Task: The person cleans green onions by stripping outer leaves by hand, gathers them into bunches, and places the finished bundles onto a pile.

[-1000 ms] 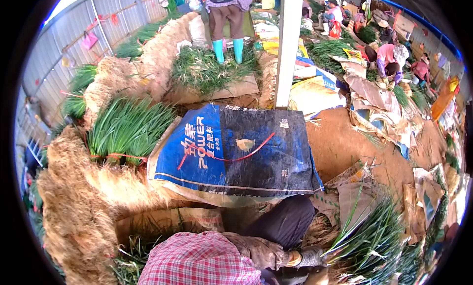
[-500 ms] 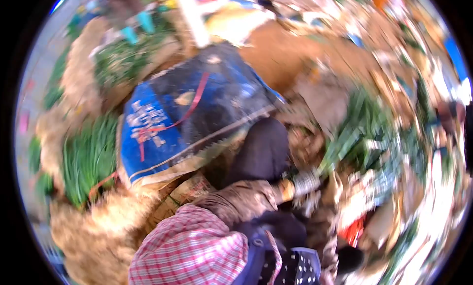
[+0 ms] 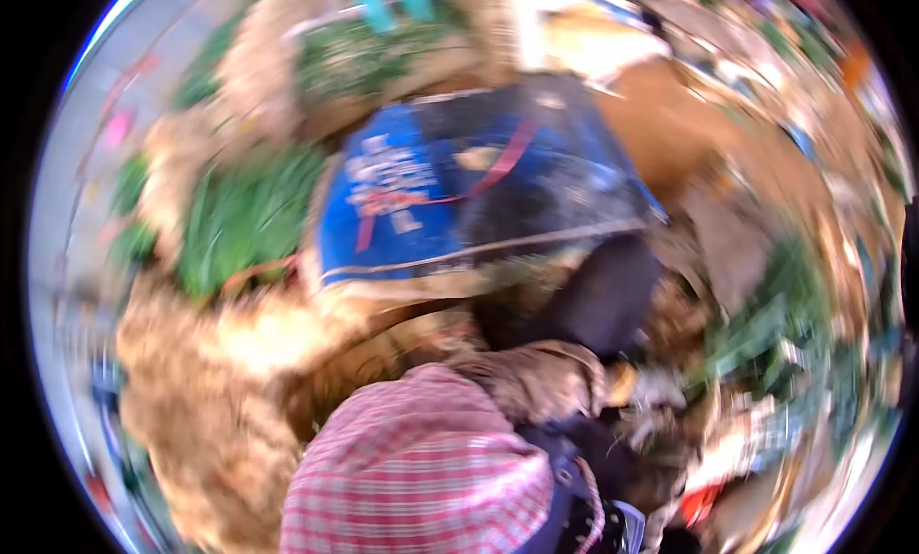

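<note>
A big blue and black bag (image 3: 536,198) lies farther out than the hand (image 3: 661,389) and to its left. White writing (image 3: 380,166) is on the blue end, the end farther from the hand. It is too blurry to read now. In the clear picture from a second ago, it says POWER, between lines of Chinese signs.

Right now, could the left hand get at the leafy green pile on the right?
Probably yes: the left hand seems close to the lower end of the green pile, and nothing solid shows between them, though blur hides whether they touch.
</note>
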Demonstrator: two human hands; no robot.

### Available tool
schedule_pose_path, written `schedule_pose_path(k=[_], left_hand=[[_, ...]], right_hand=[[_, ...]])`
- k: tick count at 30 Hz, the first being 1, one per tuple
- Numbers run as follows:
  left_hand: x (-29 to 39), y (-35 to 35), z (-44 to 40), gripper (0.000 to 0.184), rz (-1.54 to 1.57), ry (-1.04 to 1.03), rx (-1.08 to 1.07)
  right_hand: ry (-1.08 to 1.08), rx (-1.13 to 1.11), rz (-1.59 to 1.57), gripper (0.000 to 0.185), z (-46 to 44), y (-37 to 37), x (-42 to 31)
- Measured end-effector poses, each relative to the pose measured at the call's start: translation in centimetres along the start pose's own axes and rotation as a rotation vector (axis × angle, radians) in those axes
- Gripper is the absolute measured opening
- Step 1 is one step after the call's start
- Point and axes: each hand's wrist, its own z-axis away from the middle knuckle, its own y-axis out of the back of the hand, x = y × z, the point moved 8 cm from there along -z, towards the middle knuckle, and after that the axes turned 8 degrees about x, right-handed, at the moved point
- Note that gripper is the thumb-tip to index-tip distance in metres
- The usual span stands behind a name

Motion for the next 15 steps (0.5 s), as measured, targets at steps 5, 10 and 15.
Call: schedule_pose_path(k=[5,10,15], left_hand=[[-2.1,1.8,-0.1,0.018,-0.266,0.785,0.130],[-2.6,1.4,0.2,0.015,-0.211,0.780,0.190],[-3.6,0.4,0.6,0.012,0.067,0.675,0.312]], right_hand=[[0.199,0.090,0.335,0.034,0.1,-1.3,0.9],[0.268,0.139,0.562,0.032,0.7,-0.4,2.4],[0.298,0.133,0.731,0.030,0.7,0.7,3.8]])
